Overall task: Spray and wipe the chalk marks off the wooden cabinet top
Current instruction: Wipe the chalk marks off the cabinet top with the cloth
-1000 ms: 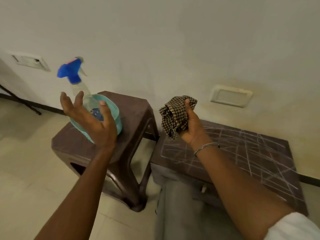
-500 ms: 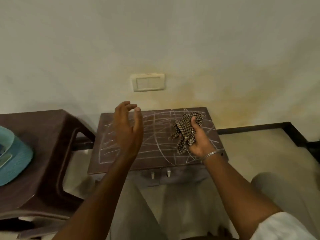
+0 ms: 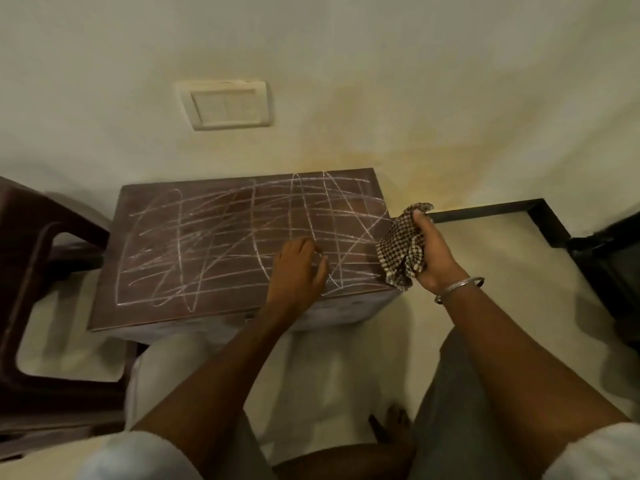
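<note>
The low wooden cabinet (image 3: 194, 244) stands against the wall, its dark top covered with white chalk marks (image 3: 304, 202) in crossing lines. My left hand (image 3: 299, 271) rests palm down on the front right part of the top, fingers slightly apart, holding nothing. My right hand (image 3: 433, 258) hovers just off the cabinet's right edge, shut on a bunched black-and-white checked cloth (image 3: 403, 251). A metal bangle sits on that wrist. The spray bottle is out of view.
A dark brown plastic stool (image 3: 38, 258) stands close to the cabinet's left side. A switch plate (image 3: 227, 105) is on the wall behind. A black skirting strip (image 3: 491, 211) runs right, toward a dark object (image 3: 620, 268) at the right edge. Pale floor tiles lie below.
The view swung from the stool with the spray bottle to over the cabinet. My left hand dropped onto the cabinet top. My right hand carried the cloth to the right edge.
</note>
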`<control>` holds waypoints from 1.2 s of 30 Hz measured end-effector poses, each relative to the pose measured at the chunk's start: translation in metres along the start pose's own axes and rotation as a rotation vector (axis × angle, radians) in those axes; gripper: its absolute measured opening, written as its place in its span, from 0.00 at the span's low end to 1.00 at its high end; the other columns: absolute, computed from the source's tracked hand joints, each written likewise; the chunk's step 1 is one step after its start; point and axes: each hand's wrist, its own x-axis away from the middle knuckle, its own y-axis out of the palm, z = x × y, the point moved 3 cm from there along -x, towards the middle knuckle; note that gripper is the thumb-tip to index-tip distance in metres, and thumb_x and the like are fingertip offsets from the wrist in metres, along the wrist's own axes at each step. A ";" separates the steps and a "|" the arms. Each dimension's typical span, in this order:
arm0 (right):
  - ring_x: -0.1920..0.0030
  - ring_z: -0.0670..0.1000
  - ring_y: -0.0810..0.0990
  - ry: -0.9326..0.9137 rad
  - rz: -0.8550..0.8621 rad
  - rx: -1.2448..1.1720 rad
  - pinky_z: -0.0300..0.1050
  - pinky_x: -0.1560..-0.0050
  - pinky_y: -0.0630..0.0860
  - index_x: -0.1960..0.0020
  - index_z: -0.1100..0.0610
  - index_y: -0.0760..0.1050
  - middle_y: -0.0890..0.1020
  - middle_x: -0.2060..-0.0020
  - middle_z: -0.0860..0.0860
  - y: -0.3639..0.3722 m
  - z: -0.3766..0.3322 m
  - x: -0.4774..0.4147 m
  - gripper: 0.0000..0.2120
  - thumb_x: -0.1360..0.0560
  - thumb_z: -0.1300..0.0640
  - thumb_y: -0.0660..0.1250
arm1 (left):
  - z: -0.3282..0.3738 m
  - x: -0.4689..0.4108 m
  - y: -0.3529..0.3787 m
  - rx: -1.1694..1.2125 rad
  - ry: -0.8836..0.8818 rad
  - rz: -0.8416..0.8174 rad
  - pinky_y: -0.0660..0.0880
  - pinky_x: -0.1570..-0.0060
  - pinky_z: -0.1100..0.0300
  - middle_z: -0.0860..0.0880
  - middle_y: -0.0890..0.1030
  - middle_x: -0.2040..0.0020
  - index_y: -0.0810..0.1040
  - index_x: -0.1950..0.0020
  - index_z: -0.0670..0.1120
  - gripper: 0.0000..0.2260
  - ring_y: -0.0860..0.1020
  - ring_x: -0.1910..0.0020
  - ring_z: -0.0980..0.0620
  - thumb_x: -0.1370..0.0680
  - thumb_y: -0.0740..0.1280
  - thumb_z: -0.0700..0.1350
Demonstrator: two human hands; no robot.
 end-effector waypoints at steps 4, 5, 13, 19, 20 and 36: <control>0.57 0.52 0.84 -0.302 0.216 0.707 0.46 0.56 0.79 0.57 0.56 0.83 0.85 0.62 0.51 -0.029 -0.004 -0.005 0.08 0.29 0.51 0.73 | 0.009 -0.004 0.028 -0.040 0.040 -0.015 0.74 0.50 0.50 0.47 0.79 0.52 0.79 0.48 0.43 0.15 0.75 0.53 0.48 0.21 0.58 0.50; 0.58 0.52 0.83 -0.384 0.193 0.905 0.43 0.58 0.77 0.58 0.57 0.83 0.85 0.61 0.51 -0.032 -0.003 -0.006 0.08 0.30 0.52 0.74 | 0.013 -0.006 0.033 -0.077 0.062 -0.013 0.73 0.49 0.50 0.47 0.79 0.53 0.79 0.49 0.43 0.15 0.75 0.53 0.47 0.21 0.58 0.50; 0.45 0.62 0.75 -0.601 -0.122 1.658 0.52 0.42 0.72 0.42 0.58 0.81 0.80 0.45 0.58 -0.031 0.019 -0.021 0.19 0.34 0.63 0.74 | 0.015 -0.026 0.064 -0.359 0.206 -0.075 0.68 0.42 0.51 0.46 0.79 0.45 0.78 0.44 0.44 0.16 0.75 0.46 0.46 0.20 0.55 0.51; 0.44 0.59 0.72 -0.585 -0.195 1.848 0.51 0.46 0.74 0.40 0.56 0.79 0.78 0.44 0.56 -0.025 0.018 -0.023 0.20 0.32 0.67 0.69 | 0.012 -0.028 0.082 -0.501 0.324 -0.185 0.65 0.32 0.43 0.40 0.75 0.34 0.76 0.36 0.40 0.21 0.72 0.35 0.42 0.17 0.52 0.53; 0.44 0.59 0.72 -0.589 -0.195 1.857 0.52 0.47 0.74 0.41 0.56 0.79 0.78 0.44 0.56 -0.025 0.018 -0.023 0.20 0.32 0.67 0.69 | 0.012 -0.029 0.084 -0.503 0.322 -0.201 0.63 0.30 0.42 0.39 0.75 0.32 0.76 0.34 0.40 0.23 0.71 0.32 0.41 0.17 0.52 0.53; 0.51 0.62 0.77 -0.572 -0.320 1.687 0.46 0.52 0.73 0.52 0.59 0.82 0.80 0.51 0.57 -0.032 0.006 -0.044 0.17 0.38 0.73 0.70 | 0.007 -0.027 0.099 -0.478 0.306 -0.200 0.56 0.23 0.42 0.37 0.68 0.25 0.68 0.25 0.36 0.28 0.65 0.24 0.40 0.19 0.49 0.51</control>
